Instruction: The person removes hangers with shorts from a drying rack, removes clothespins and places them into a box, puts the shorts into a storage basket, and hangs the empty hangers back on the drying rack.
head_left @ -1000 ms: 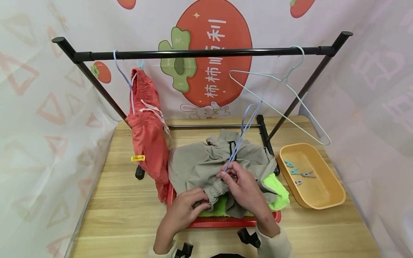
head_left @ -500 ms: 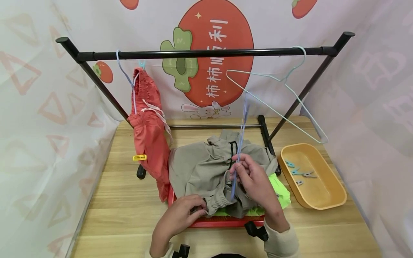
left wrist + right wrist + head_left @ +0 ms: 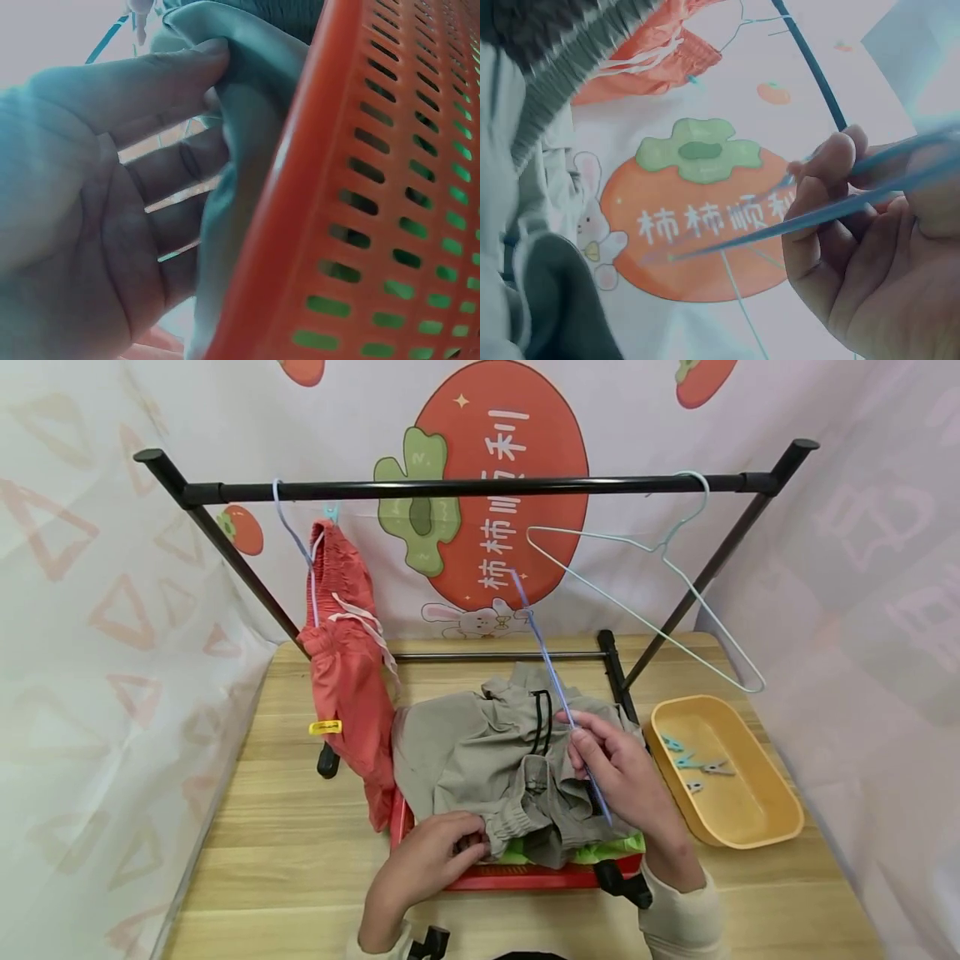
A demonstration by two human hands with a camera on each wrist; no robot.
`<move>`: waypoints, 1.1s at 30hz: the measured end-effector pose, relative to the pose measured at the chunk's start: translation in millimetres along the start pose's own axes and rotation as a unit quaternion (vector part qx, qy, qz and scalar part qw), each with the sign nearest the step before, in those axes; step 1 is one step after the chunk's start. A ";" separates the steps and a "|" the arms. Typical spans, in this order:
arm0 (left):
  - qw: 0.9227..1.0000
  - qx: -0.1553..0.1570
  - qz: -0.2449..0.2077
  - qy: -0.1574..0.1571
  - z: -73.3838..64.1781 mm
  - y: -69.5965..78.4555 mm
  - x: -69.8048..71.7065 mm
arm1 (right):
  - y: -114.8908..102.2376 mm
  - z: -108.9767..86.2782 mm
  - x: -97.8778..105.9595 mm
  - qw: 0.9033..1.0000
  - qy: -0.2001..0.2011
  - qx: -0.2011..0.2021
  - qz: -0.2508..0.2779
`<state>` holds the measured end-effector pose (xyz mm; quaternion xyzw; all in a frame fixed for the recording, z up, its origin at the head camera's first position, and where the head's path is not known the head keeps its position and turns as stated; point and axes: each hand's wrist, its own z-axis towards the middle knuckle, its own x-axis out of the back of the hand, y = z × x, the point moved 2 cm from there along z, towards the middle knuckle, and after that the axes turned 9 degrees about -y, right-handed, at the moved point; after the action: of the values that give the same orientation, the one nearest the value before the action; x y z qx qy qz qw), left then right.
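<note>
Grey-khaki trousers (image 3: 461, 747) with an elastic waistband and black drawcord lie heaped on a red slotted basket (image 3: 517, 882). My left hand (image 3: 435, 856) pinches the near left end of the waistband; in the left wrist view its thumb and fingertips meet the cloth (image 3: 251, 97) beside the basket rim (image 3: 292, 150). My right hand (image 3: 626, 777) holds a thin blue clothes hanger (image 3: 550, 664) above the right part of the trousers. From the head the hanger appears nearly edge-on, slanting up to the left. Fingers curl around the hanger (image 3: 802, 221) in the right wrist view.
A black rack rail (image 3: 480, 487) spans above. Red trousers (image 3: 345, 693) hang from it at left, and a bare pale green hanger (image 3: 645, 627) at right. An orange tray (image 3: 750, 802) with several clothespins stands at right. Bright green cloth (image 3: 600, 852) shows under the grey trousers.
My right hand has moved right, away from the waistband, and turned the blue hanger from leaning right to leaning left. My left hand stays at the waistband.
</note>
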<state>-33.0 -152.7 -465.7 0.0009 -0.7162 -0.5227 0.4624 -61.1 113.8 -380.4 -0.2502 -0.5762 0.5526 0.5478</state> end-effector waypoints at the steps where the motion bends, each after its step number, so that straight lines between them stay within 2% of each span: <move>1: 1.000 0.002 0.000 -0.002 -0.2 0.2 0.8 | -0.9 0.6 1.8 1.000 0.000 0.007 -0.003; 6: 1.000 0.011 -0.006 0.011 -6.1 -1.5 7.7 | -7.1 4.7 12.0 0.999 0.018 0.040 -0.009; 9: 0.999 0.011 -0.011 0.039 -11.7 -3.4 13.9 | -10.8 7.5 19.2 0.998 0.035 0.052 -0.014; 13: 0.995 -0.002 -0.016 0.095 -18.3 -3.9 24.3 | -12.9 11.8 27.0 0.997 0.044 0.067 -0.012; 17: 0.985 -0.032 0.001 0.169 -23.5 -2.8 36.6 | -12.0 16.6 32.0 0.995 0.038 0.095 0.008; 21: 0.967 -0.074 0.004 0.245 -30.7 2.1 50.1 | -11.9 20.8 36.7 0.993 0.037 0.112 0.029; 24: 0.945 -0.116 -0.007 0.304 -38.0 9.7 62.9 | -13.8 23.9 39.9 0.992 0.039 0.113 0.049; 26: 0.926 -0.143 -0.009 0.349 -42.3 15.7 72.1 | -15.3 25.9 41.7 0.991 0.040 0.111 0.062; 30: 0.873 -0.189 -0.018 0.450 -46.0 29.7 87.8 | -17.3 28.1 43.8 0.991 0.042 0.105 0.068; 33: 0.833 -0.213 -0.043 0.509 -45.8 38.8 94.0 | -18.1 26.8 44.8 0.992 0.044 0.104 0.055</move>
<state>-37.8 -214.9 -373.3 0.1987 -0.2496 -0.6074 0.7275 -92.0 139.3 -342.4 -0.2473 -0.4763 0.6276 0.5640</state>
